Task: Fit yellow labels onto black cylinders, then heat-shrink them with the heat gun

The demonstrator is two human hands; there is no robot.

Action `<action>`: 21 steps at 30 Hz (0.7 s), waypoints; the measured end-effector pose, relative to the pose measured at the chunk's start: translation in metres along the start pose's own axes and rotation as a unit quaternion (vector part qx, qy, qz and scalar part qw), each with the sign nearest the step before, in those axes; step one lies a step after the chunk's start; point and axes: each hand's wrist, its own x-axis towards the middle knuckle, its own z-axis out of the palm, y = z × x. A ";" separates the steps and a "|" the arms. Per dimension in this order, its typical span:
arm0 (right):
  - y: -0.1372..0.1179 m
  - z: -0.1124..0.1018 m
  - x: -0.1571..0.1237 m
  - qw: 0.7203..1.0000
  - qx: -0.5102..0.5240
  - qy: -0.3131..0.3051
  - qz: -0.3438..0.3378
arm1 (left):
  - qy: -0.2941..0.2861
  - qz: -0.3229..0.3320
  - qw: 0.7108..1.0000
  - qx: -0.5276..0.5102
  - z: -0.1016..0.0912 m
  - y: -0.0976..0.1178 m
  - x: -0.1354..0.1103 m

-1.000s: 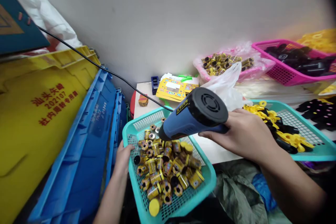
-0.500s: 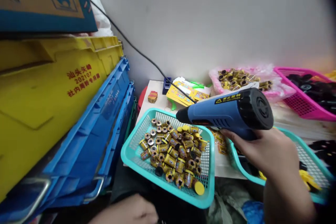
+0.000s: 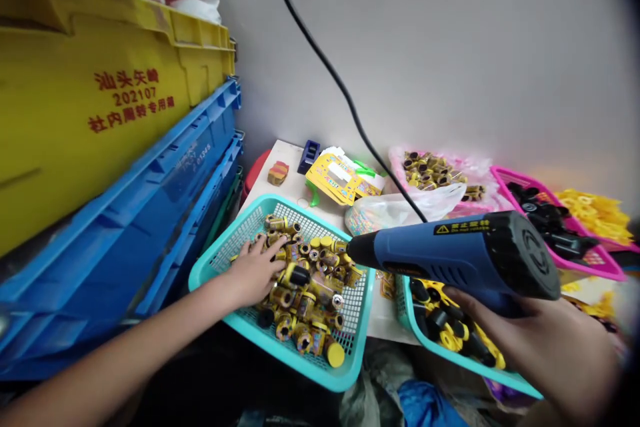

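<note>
My right hand (image 3: 555, 340) grips a blue and black heat gun (image 3: 440, 243) by its handle, the nozzle pointing left over the edge of a turquoise basket (image 3: 300, 370). A black cord rises from behind the gun. Inside the basket lies a heap of small cylinders (image 3: 305, 303) with patterned yellow-brown wraps, some with yellow caps and some with open, hollow ends. My left hand (image 3: 257, 271) rests on this heap at the basket's left side, fingers spread. It touches the cylinders without visibly gripping one.
A second turquoise basket (image 3: 480, 367) holds black and yellow parts. Behind stand a pink-lined container of cylinders (image 3: 430, 170), a pink basket (image 3: 583, 267), a plastic bag (image 3: 400, 210) and yellow cards (image 3: 335, 180). Stacked yellow (image 3: 50, 93) and blue crates (image 3: 150, 213) rise at left.
My left hand has moved up from the lower edge into the basket, onto the cylinders, which have been shifted about. The heat gun stays in my right hand. The view has shifted.
</note>
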 end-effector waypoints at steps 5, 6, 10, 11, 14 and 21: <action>-0.011 0.005 0.002 0.998 0.019 -0.041 0.049 | 0.039 0.063 0.995 0.072 -0.013 0.052 -0.008; -0.015 0.004 0.003 0.997 0.027 -0.050 0.044 | 0.029 0.087 0.993 0.069 -0.010 0.067 -0.006; -0.020 0.000 0.003 0.998 0.024 -0.037 0.043 | 0.028 0.237 0.971 0.032 0.010 0.097 0.001; -0.020 -0.001 0.002 0.998 0.015 -0.027 0.051 | 0.044 0.275 0.960 0.021 0.016 0.096 0.004; -0.020 0.001 0.003 0.998 -0.006 -0.021 0.066 | 0.063 0.349 0.935 0.000 0.031 0.078 0.019; -0.032 0.004 0.003 0.998 0.026 -0.024 0.054 | 0.013 0.127 0.992 -0.007 0.015 0.003 0.022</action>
